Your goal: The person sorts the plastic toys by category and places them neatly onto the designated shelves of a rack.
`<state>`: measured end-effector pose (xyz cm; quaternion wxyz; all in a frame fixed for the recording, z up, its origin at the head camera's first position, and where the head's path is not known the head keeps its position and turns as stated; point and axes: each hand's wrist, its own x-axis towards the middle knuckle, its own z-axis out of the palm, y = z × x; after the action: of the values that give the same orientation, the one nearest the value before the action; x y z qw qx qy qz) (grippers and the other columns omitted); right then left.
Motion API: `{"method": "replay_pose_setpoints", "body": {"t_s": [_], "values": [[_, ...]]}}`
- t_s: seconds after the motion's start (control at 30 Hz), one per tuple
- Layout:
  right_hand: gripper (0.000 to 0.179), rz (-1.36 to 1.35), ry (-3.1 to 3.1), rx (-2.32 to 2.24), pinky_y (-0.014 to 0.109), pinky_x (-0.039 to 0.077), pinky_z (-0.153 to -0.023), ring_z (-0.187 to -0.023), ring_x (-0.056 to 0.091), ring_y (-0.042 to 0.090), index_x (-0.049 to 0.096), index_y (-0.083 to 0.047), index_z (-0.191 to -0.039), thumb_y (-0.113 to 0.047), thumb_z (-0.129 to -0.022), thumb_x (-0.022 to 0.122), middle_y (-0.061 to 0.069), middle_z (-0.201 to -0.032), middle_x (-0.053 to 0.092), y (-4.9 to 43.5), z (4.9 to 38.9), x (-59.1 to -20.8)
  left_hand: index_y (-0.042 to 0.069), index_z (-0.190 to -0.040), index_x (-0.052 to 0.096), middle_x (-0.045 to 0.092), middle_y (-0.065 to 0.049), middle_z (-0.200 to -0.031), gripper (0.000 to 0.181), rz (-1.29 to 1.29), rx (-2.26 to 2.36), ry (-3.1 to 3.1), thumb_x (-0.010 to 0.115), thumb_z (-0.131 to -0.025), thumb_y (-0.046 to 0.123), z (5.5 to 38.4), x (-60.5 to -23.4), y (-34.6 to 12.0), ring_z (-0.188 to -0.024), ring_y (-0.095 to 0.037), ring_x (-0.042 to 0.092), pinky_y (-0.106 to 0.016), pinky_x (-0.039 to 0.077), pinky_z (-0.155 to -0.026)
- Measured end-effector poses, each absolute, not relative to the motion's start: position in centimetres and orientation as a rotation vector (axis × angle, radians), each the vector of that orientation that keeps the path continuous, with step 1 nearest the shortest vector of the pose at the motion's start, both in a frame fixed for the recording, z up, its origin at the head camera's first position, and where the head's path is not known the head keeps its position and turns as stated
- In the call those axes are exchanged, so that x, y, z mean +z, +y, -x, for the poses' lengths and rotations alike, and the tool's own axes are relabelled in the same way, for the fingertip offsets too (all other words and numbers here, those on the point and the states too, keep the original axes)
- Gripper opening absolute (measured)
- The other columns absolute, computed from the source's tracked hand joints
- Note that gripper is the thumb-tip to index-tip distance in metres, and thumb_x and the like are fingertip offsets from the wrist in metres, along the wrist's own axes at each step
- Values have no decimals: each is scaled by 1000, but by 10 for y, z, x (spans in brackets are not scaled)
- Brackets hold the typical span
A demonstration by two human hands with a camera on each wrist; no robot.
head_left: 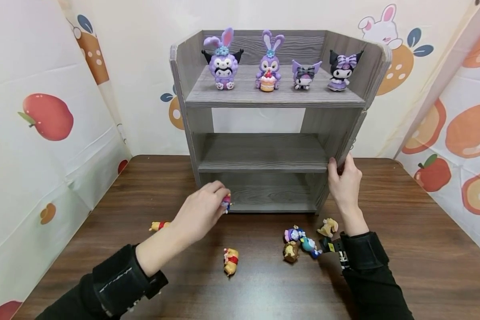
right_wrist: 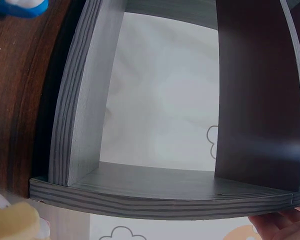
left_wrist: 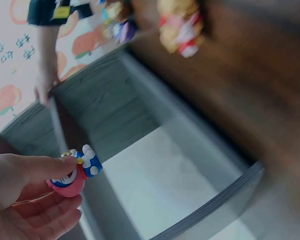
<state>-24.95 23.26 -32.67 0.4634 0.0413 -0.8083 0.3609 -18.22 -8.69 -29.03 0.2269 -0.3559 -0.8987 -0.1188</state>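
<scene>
My left hand (head_left: pixel 202 209) pinches a small figurine between thumb and fingers. In the left wrist view this figurine (left_wrist: pixel 72 179) shows a pink-red hood and a blue-and-white body. It is held before the lowest level of the grey wood-grain shelf (head_left: pixel 260 192). My right hand (head_left: pixel 345 186) grips the shelf's right side panel, thumb along the front edge and fingers round the outer face. Those fingers (right_wrist: pixel 280 226) show at the panel in the right wrist view. On the top level sit a purple figurine with bunny ears and black horns (head_left: pixel 223 69) and several other purple-toned ones.
A yellow bear figurine with a red shirt (head_left: pixel 230 261) lies at front centre. Another yellow figurine (head_left: pixel 158 226) is partly hidden by my left arm. Close to my right wrist lie a brown figurine (head_left: pixel 290 252), a blue one (head_left: pixel 310 246) and a tan one (head_left: pixel 328 227).
</scene>
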Motion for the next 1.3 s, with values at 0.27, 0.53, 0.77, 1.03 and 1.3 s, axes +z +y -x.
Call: {"method": "replay_pose_setpoints", "body": {"t_s": [0.27,0.53,0.77,1.03,1.3], "values": [[22,-98,-1991,898,12,28,-45,-49,40,4,54,7,-101,-8,-86,48,15,-61,53,233,250,-327,-3,-92,61,56,-9,-87,20,946,-350,-2427,69,-73,1,200,-254,-80,-81,-21,54,-32,47,-72],[24,-90,-1997,902,11,30,-47,-52,42,1,55,7,-103,-9,-86,48,17,-67,58,233,250,-327,-4,-95,61,57,-13,-91,21,852,-327,-2476,66,-75,0,224,-235,-76,-85,-25,55,-34,46,-75],[25,-90,-1998,906,11,29,-46,-52,41,-1,55,7,-104,-10,-86,48,17,-67,57,233,250,-326,-6,-97,61,57,-15,-91,22,771,-304,-2551,63,-76,-3,245,-227,-72,-84,-27,56,-37,47,-72],[24,-96,-1994,902,12,29,-46,-50,40,2,54,8,-103,-8,-86,48,17,-65,56,233,250,-327,-5,-86,62,55,-14,-84,10,682,-239,-2608,54,-80,-5,261,-225,-68,-74,-25,58,-38,48,-62],[22,-83,-1989,901,11,28,-46,-49,40,2,55,8,-100,-7,-86,49,15,-61,53,233,250,-326,-5,-86,61,55,-15,-84,11,632,-206,-2629,52,-80,-5,272,-227,-67,-71,-26,59,-40,48,-59]]}}
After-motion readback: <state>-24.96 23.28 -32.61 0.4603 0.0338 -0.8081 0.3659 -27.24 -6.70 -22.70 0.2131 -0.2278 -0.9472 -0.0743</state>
